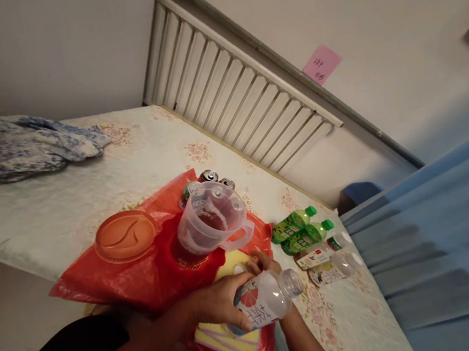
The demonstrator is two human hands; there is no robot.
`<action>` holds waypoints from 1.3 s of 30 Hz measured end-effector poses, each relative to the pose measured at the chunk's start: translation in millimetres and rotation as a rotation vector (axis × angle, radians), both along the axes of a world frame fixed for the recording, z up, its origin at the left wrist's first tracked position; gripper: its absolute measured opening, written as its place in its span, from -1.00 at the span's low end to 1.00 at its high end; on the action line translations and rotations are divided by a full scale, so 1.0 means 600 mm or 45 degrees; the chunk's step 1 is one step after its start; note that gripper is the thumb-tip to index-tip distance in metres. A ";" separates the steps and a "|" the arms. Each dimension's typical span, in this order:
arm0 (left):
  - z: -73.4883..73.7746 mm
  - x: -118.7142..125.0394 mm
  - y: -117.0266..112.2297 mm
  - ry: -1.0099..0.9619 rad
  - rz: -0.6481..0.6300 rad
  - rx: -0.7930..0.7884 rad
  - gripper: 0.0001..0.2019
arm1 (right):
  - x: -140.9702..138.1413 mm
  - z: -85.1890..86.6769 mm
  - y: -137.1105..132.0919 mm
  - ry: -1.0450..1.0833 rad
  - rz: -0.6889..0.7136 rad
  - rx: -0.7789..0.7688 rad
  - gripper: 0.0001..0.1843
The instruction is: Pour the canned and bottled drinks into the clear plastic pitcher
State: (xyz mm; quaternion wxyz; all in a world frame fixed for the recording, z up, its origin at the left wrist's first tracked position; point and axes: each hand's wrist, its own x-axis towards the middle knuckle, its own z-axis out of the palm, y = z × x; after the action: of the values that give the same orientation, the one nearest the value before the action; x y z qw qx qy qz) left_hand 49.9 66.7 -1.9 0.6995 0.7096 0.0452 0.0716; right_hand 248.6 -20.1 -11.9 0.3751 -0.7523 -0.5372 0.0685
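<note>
My left hand (222, 304) grips a clear plastic bottle (266, 299) around its label, which shows a red citrus slice. The bottle lies tilted, its uncapped mouth pointing right. My right hand (268, 263) is just behind the bottle, fingers curled; whatever they hold, if anything, is hidden. A small white round thing (239, 269) shows near those fingers. Beneath the hands lies a folded yellow cloth (229, 344). Beyond them stands a translucent pitcher (194, 230) with brownish, foamy liquid inside. Its orange lid (125, 235) rests to the left on a red plastic bag (99, 282).
Several drink cans (208, 176) stand behind the pitcher. To the right are two green-capped bottles (292, 226), a bottle with a cream label (315, 257) and another clear bottle (329, 271). A bluish patterned cloth (22, 145) lies left on the floral-covered table (156, 137). A radiator (223, 81) borders the table.
</note>
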 end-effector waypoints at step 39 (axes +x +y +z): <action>0.046 -0.053 0.082 -0.235 -0.016 -0.269 -0.17 | -0.047 0.370 0.029 1.020 0.127 0.776 -0.62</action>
State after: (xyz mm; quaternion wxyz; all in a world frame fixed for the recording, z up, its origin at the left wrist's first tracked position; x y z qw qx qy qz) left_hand 18.0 115.9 25.8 0.7719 0.6227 -0.0165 0.1269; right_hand 220.6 -3.0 210.1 0.7506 -0.4967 -0.3820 0.2099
